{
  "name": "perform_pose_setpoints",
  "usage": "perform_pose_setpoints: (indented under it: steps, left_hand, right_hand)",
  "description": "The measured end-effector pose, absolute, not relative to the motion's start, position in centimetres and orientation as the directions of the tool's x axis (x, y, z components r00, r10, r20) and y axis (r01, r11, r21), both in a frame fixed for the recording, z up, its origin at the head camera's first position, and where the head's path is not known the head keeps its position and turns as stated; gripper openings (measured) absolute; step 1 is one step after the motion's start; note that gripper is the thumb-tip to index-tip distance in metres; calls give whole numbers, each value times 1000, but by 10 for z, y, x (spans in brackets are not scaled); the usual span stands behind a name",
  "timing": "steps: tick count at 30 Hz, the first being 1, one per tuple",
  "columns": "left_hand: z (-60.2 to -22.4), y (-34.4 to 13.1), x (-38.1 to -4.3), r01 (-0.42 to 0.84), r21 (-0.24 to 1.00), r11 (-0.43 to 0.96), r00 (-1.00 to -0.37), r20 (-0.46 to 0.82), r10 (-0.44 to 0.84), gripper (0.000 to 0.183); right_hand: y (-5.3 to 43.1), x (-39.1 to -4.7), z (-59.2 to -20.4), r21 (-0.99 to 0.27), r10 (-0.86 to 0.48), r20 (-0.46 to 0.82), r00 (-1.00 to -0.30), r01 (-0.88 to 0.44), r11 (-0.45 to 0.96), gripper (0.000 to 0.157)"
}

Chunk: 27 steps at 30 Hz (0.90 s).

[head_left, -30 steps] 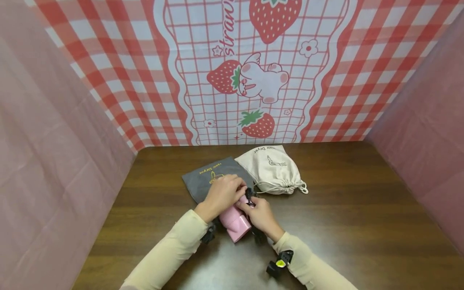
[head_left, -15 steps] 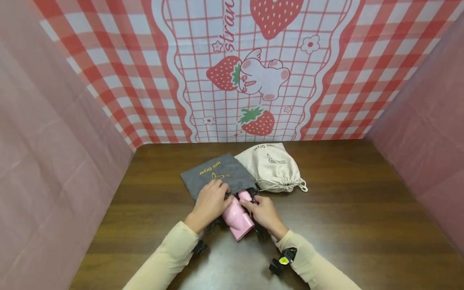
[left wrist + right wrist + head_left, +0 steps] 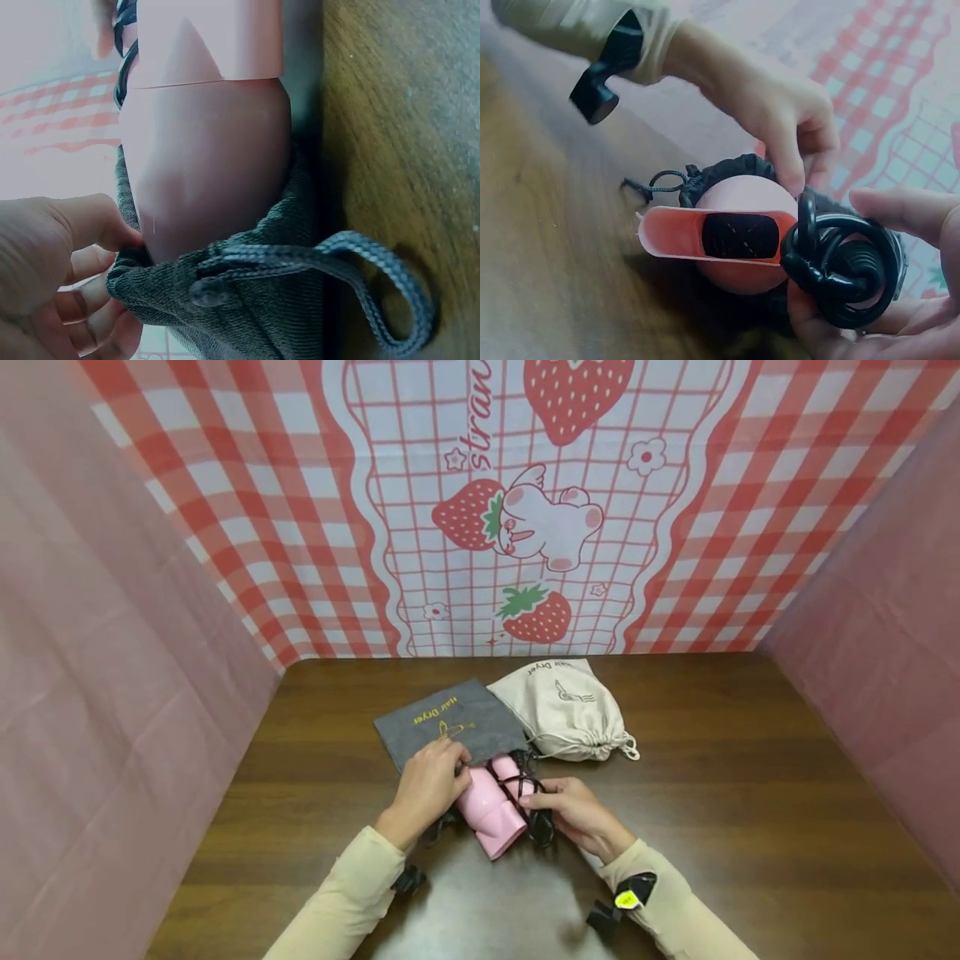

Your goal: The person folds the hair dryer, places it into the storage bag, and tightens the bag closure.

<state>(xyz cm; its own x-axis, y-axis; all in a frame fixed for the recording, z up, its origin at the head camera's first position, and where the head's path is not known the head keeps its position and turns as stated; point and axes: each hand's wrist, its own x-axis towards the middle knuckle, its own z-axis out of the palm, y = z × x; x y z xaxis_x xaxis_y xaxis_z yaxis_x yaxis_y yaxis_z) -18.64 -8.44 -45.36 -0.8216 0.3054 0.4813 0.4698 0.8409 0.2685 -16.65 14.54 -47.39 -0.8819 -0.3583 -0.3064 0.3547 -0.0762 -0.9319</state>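
A pink hair dryer (image 3: 486, 806) lies half inside a grey drawstring bag (image 3: 457, 718), its nozzle toward the person and its folded handle (image 3: 506, 767) on the right. My left hand (image 3: 426, 787) pinches the bag's mouth; in the left wrist view the thumb and fingers grip the gathered rim (image 3: 135, 274) beside the dryer's body. My right hand (image 3: 588, 814) holds the black coiled cord (image 3: 847, 262) at the handle's end between thumb and fingers. The bag's drawcord (image 3: 382, 262) hangs in a loop. The dryer's far end is hidden in the bag.
A cream drawstring bag (image 3: 562, 714) printed with a hair dryer lies behind, touching the grey bag. The brown wooden table (image 3: 750, 777) is bounded by a red checked strawberry cloth (image 3: 540, 527) at the back and pink cloth at both sides.
My left hand has drawn back toward the left and down, from over the dryer to the bag's rim. The right hand has shifted right, from the handle to the cord.
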Motion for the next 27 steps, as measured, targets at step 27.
perform_pose_setpoints:
  steps: [27]
  left_hand:
    - [-443,-69,-184,455,538,710,-873,427,236,4]
  right_hand:
    - [118,-157,-476,-971,37,-230,-973,226,-74,8]
